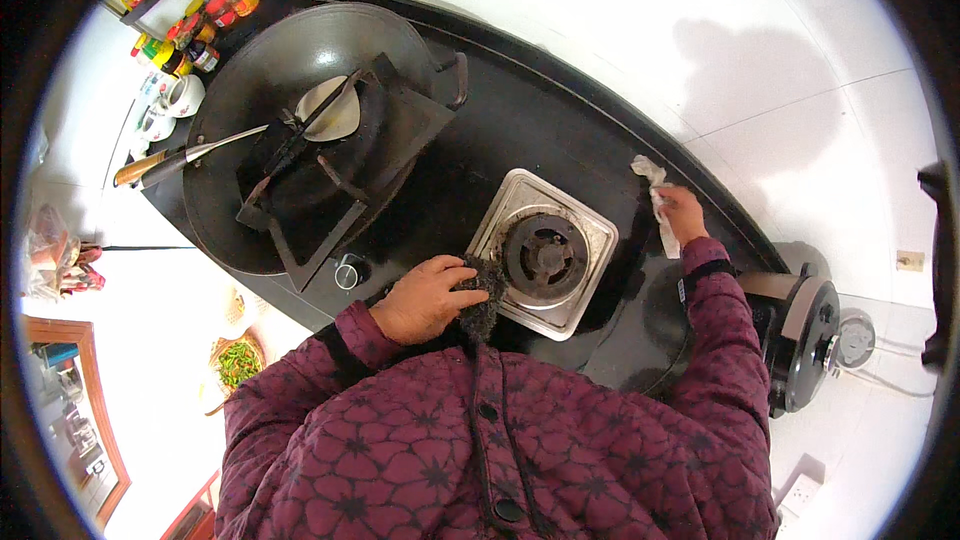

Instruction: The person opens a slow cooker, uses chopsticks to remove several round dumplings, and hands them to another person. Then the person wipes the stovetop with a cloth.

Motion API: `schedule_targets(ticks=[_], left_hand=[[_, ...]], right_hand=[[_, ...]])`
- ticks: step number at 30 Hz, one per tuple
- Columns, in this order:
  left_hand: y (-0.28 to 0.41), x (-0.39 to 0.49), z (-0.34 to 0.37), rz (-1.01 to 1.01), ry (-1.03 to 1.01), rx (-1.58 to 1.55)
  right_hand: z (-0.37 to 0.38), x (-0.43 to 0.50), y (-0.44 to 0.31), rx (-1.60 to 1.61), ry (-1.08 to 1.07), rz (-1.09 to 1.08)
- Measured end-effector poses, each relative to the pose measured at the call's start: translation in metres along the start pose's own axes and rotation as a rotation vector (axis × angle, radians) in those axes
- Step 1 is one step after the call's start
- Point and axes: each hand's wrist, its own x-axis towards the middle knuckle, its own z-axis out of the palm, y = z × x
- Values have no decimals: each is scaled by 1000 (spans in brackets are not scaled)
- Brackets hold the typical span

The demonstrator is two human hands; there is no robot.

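Note:
My right hand (681, 211) holds a crumpled whitish cloth or paper wipe (667, 229) against the black cooktop (480, 116), right of the burner and near the wall. My left hand (424, 300) is at the near left of the bare gas burner (547, 258), its fingertips touching a dark fuzzy piece (482, 300). Whether the fingers grip that piece is unclear. Around the burner is a square metal drip tray (594, 231) with brown stains. A round control knob (347, 274) lies left of my left hand.
A large wok (322, 37) covers the left burner area, with a dark metal pot stand (427, 118) and a long-handled spatula (330, 112) in it. Seasoning jars (221, 9) stand beyond it. A black appliance (799, 337) is at the right. A basket of green chillies (238, 365) sits lower left.

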Motion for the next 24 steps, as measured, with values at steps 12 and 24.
schedule_targets(ticks=[12,24], left_hand=[[0,0,1,-30,5,-34],[3,3,-5,-40,-14,-30]], right_hand=[[-33,64,-87,-224,609,-193],[2,100,-91,-260,468,-388]])
